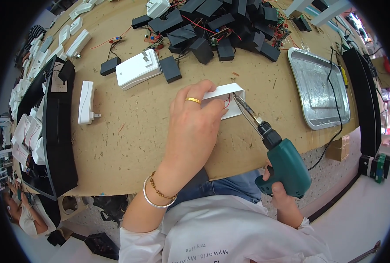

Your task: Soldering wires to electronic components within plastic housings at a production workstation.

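Observation:
My left hand (195,115) grips a white plastic casing (232,89) on the table and holds it on its side. Red wire shows inside the casing, partly hidden by my fingers. My right hand (281,197) is wrapped round the handle of a green pistol-shaped soldering gun (291,167) with a black collar. Its thin metal tip reaches into the open side of the casing. A thin tube runs alongside the tip. Whether the tip touches a joint inside, I cannot tell.
A heap of black boxes (203,50) with wires and circuit boards lies at the far side. White plug-in units (138,70) lie to the left, beside a black bin (61,131) of white parts. A metal tray (311,118) and the cord (338,103) are on the right.

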A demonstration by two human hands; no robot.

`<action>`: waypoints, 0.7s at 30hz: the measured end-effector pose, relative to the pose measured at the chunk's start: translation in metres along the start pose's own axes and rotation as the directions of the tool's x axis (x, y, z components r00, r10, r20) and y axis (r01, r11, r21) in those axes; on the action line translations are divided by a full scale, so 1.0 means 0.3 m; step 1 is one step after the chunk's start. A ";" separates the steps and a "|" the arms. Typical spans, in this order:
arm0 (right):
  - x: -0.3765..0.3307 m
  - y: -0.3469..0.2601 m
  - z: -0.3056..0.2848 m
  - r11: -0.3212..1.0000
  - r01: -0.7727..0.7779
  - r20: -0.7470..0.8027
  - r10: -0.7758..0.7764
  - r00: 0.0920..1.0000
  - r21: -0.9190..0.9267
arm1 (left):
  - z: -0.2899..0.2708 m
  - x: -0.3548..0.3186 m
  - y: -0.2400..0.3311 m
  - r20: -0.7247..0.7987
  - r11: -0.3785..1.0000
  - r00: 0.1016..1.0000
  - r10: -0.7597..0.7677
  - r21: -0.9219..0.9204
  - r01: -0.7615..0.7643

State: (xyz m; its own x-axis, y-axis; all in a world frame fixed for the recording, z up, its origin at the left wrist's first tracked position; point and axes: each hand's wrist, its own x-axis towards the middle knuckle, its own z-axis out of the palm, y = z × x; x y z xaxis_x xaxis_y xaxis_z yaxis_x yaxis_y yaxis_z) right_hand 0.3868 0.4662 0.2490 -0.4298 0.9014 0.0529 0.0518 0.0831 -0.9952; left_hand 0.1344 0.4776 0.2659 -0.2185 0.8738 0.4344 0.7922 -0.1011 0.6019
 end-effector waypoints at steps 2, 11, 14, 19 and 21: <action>-0.018 0.012 -0.028 0.999 -0.001 0.093 0.004 0.996 -0.034 | -0.001 0.000 0.000 0.001 1.000 1.000 0.001 -0.001 -0.001; -0.019 -0.010 0.009 0.987 -0.064 -0.093 0.078 0.993 0.147 | -0.004 -0.004 -0.003 0.004 1.000 1.000 -0.008 -0.002 0.008; -0.005 -0.009 -0.013 0.984 -0.075 -0.022 0.080 0.997 0.163 | -0.006 -0.003 -0.002 -0.003 1.000 1.000 -0.002 -0.003 0.002; 0.008 -0.009 0.000 0.975 -0.050 -0.096 0.072 0.993 0.216 | -0.020 0.003 0.010 0.036 0.995 0.998 -0.058 -0.077 0.060; 0.012 -0.013 0.008 0.972 -0.044 -0.130 0.075 0.989 0.230 | -0.029 0.012 0.025 -0.040 0.994 0.998 -0.052 -0.097 0.048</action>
State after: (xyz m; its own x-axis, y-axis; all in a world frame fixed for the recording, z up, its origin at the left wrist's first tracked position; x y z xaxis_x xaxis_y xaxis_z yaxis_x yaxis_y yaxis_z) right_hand 0.3828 0.4681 0.2530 -0.3040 0.9526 -0.0118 -0.1381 -0.0563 -0.9888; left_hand 0.1346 0.4760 0.2777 -0.2821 0.8580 0.4293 0.7216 -0.1051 0.6843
